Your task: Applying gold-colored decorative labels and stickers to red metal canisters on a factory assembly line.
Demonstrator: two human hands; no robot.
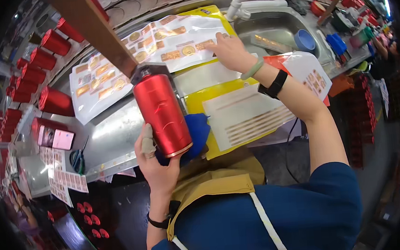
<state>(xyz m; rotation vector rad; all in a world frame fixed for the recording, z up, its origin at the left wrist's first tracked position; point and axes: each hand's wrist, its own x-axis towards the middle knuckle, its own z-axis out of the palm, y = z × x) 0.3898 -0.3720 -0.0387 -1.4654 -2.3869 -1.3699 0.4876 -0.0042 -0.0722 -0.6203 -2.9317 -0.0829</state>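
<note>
Head view. The left hand is gripping a red metal cylinder from below, fingers wrapped around its lower end, with one fingertip wearing a pale protective sleeve. The cylinder is being held nearly upright, its top seated against a dark bracket at the end of a brown wooden beam; this seating appears to be steadying the cylinder so its wall faces the person. A blue cloth is lying just behind and to the right of the cylinder's base, partly under the left hand.

The right hand is reaching up and to the right of the cylinder, fingers spread flat and pressing on a clear sheet of gold stickers. It is not clenched around anything; whether a fingertip is lifting a sticker cannot be told. The wrist is carrying a pale green band and a black strap.

To the right of the cylinder, a yellow backing sheet is lying under a white sheet with gold strips, both within easy reach of the right hand. A second sticker sheet is lying to the left of the cylinder, behind the beam. All are resting on a metal work table.

Left of the cylinder, further red cylinders are lying in rows along the table's far edge, and scissors are resting near the table's front edge. Above and right of the cylinder, a blue cup is standing in a steel basin.
</note>
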